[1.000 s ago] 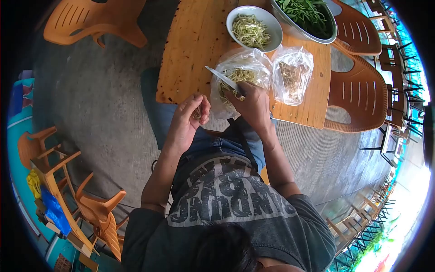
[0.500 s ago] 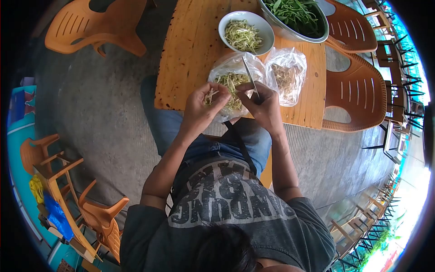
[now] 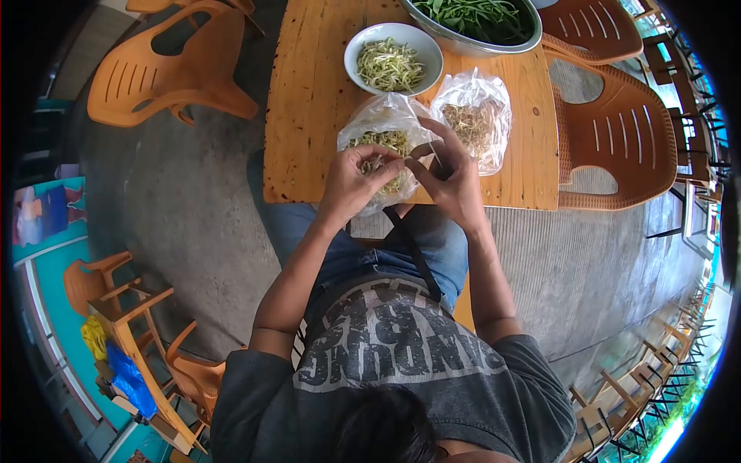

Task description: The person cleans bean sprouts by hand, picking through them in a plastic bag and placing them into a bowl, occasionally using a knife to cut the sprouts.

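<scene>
Grey floor, teal wall at left, wooden surface, 2 slotted brown chairs on its right, bright light at lower right.

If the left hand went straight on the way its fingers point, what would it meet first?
Most likely the right hand, directly across from it over the bag of sprouts; whether the two hands touch is unclear from this view.

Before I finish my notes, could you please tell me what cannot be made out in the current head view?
All in the head view:
Sprouts in the left hand: mostly hidden by its curled fingers.
Anything pinched where the hands come together: too small to tell.
Knife: handle mostly covered by the right hand; blade nearly edge-on.
Sprout bag: partly hidden behind both hands.
Metal bowl: far side cut off by the top edge.
</scene>
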The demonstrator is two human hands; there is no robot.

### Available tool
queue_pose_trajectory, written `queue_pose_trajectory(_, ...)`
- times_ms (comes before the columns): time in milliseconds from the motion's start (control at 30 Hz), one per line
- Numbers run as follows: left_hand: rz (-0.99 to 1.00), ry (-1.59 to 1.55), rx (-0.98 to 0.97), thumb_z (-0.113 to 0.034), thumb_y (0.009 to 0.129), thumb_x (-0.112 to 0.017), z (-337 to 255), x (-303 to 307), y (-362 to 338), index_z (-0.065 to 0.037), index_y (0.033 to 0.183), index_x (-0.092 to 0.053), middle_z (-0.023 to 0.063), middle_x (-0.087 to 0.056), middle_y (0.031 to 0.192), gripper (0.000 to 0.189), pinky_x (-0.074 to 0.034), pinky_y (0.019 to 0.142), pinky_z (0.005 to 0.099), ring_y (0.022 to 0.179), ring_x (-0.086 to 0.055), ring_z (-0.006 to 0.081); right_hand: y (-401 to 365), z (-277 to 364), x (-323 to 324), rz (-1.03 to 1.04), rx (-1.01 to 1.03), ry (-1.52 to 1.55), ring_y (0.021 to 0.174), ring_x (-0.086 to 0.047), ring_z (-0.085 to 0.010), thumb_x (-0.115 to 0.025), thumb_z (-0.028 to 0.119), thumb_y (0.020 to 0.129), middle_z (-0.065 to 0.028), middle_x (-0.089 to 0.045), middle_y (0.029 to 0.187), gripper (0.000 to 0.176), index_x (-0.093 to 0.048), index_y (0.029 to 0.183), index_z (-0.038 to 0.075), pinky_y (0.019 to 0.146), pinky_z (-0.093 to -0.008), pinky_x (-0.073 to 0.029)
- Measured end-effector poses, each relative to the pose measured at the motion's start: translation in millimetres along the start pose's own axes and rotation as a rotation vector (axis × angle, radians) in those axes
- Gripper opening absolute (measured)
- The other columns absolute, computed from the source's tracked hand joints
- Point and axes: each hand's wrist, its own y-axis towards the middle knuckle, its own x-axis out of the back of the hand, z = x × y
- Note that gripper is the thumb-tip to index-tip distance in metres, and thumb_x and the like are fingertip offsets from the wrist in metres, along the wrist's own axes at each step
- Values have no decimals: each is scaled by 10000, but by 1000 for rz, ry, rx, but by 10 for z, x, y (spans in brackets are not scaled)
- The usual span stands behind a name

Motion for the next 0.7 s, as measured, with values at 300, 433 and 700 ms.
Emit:
queue_pose_trajectory(300, 12, -593, 182, -108, 878, -632, -218, -521, 213, -7, 1064, -645, -7, -623, 810, 211, -386, 586, 174, 642, -489, 20, -294, -81, 350, -160, -127, 387, 588, -381, -37, -350, 391, 1011, -15, -553, 817, 486, -423, 1334, 36, 543, -175, -333)
queue_pose_trajectory(433, 58, -647, 245, -125, 879, -635, -221, -768, 348, -43, 1004, -655, -14, -629, 814, 150, -395, 594, 187, 647, -500, 22, -359, -204, 451, -164, 0, 262, 682, -510, -105, -488, 267, 982, -45, -561, 796, 420, -426, 1347, 69, 650, -248, -428)
queue_pose_trajectory(700, 116, -492, 250, -151, 880, -637, -179, -865, 415, -87, 903, -640, -37, -619, 783, 67, -386, 584, 187, 642, -501, 20, -356, -240, 628, -139, -38, 93, 743, -567, -134, -530, 241, 961, -87, -623, 836, 385, -492, 1308, 77, 713, -290, -470)
